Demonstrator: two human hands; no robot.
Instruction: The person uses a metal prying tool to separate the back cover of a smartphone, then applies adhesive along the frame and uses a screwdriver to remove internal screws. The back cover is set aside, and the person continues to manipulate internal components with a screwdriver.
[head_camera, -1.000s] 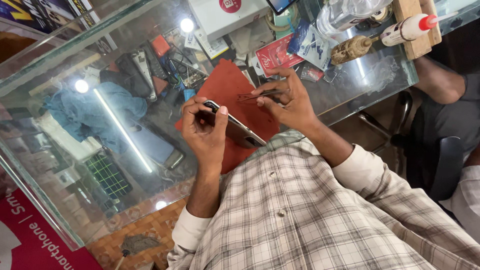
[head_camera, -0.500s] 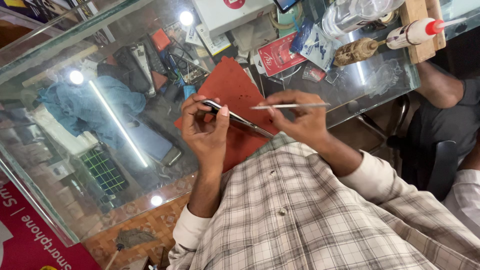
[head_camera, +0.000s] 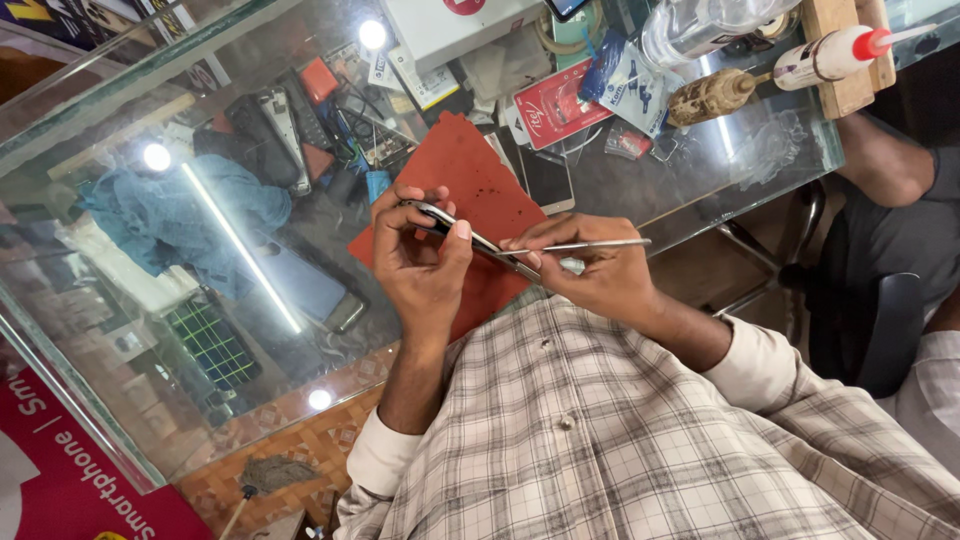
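The right hand (head_camera: 600, 275) has drawn closer, pinching thin metal tweezers (head_camera: 580, 245) against the phone (head_camera: 470, 235) gripped edge-on by the left hand (head_camera: 425, 265), above the red mat (head_camera: 480, 175) at the counter's (head_camera: 700, 180) near edge.

right hand (head_camera: 600, 275) lowered, tweezers (head_camera: 575, 246) meeting phone (head_camera: 470, 235)

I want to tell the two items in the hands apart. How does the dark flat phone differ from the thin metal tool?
The dark flat phone is wide and slab-like; the thin metal tool is a slim silver rod. The left hand grips the phone edge-on, tilted; the right hand pinches the tool almost level. The tool's tip meets the phone's edge. Both are held above the red mat.
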